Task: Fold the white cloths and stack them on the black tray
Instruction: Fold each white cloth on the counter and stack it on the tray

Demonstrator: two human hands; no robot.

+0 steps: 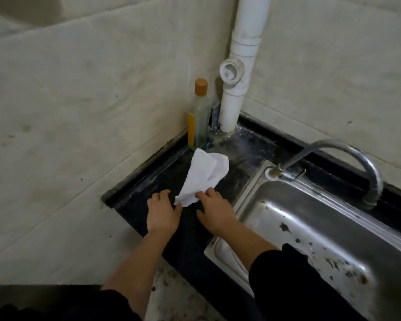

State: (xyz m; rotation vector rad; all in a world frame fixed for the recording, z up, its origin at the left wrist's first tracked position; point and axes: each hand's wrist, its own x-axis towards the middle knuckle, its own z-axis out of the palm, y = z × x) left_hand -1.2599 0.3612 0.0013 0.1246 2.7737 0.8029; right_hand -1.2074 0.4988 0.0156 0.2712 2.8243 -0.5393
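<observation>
Left hand (163, 210) is resting on the black counter (134, 193), thumb touching the near corner of the white cloth (205, 177); whether it is gripping, cannot tell. Cloth is lying crumpled between the hands, stretching away toward the bottle (198, 117). Right hand (214, 212) is pinching the cloth's near edge, just beside the steel sink (310, 228).

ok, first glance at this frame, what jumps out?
A crumpled white cloth lies bright on the black countertop, the right hand apparently pinching its near end and the left hand at its corner. To the right sits a stained steel sink with a curved tap over it. In the back corner, a bottle with an orange cap stands beside a white pipe.
</observation>
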